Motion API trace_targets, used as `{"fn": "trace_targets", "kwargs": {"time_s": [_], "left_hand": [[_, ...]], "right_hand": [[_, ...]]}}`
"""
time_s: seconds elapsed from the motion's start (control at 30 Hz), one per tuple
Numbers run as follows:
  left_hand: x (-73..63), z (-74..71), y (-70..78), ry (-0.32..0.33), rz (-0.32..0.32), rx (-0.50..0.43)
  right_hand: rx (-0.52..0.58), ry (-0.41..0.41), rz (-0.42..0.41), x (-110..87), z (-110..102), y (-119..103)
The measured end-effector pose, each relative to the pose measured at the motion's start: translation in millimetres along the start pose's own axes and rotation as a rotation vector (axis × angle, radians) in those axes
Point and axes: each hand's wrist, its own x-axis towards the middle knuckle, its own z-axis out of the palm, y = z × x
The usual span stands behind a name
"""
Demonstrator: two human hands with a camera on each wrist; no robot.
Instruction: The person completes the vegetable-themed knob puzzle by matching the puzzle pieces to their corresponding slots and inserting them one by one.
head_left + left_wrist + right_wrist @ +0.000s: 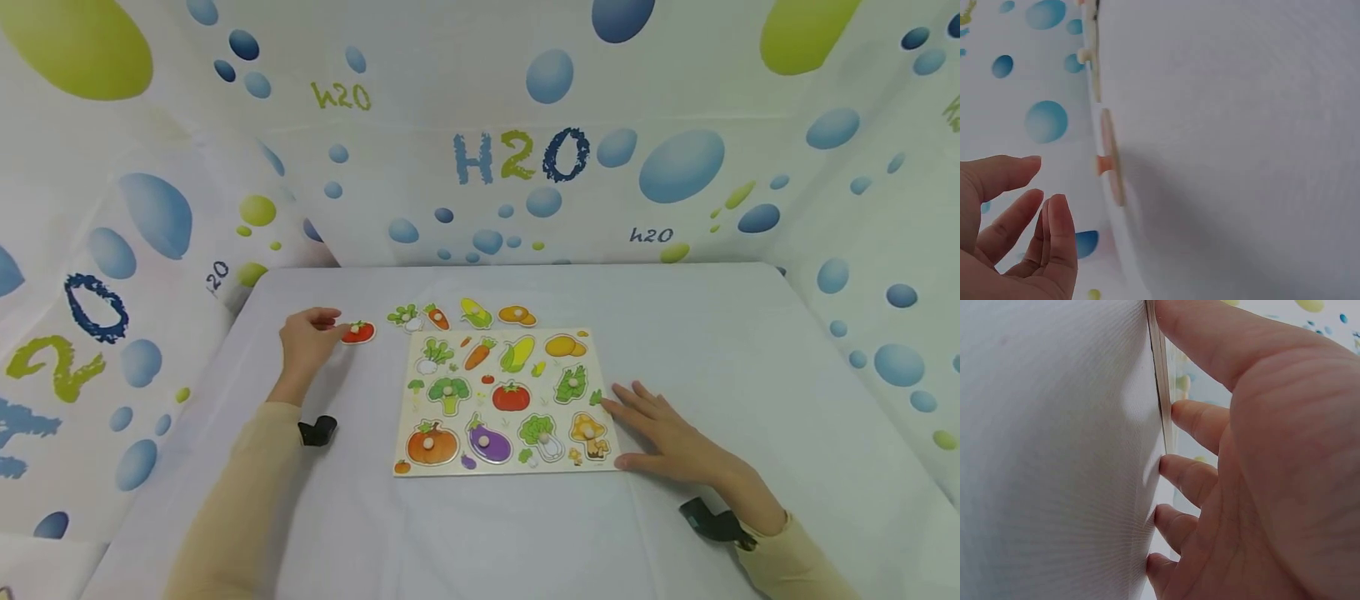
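Observation:
A red tomato puzzle piece (359, 332) with a small round knob lies on the table, left of the wooden vegetable board (465, 408). My left hand (311, 337) hovers beside it, thumb and fingers spread apart. In the left wrist view, a gap separates the fingertips from the knob (1105, 164) of the edge-on piece. Along the board's right edge, my right hand (671, 437) lies with fingers spread. Its thumb and index fingertip are right at the board's edge (1160, 375) in the right wrist view.
Behind the board lie a turnip piece (406, 317), a carrot piece (437, 317), a corn piece (476, 314) and a potato piece (517, 315). Several knobbed pieces sit in the board, among them a pumpkin (432, 450) and an eggplant (491, 444). Patterned cloth (420, 192) hangs behind the table.

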Motion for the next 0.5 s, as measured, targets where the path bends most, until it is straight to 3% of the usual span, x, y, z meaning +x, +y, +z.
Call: {"fn": "trace_targets", "kwargs": {"time_s": [0.3, 0.5], "left_hand": [[15.9, 16.4, -4.5, -0.108, -0.056, 0.035], [20.5, 20.8, -5.1, -0.123, -0.055, 0.080]], "right_hand": [[-0.004, 0.005, -0.009, 0.0, 2, 2], [-0.008, 0.004, -0.012, 0.0, 0, 2]]}}
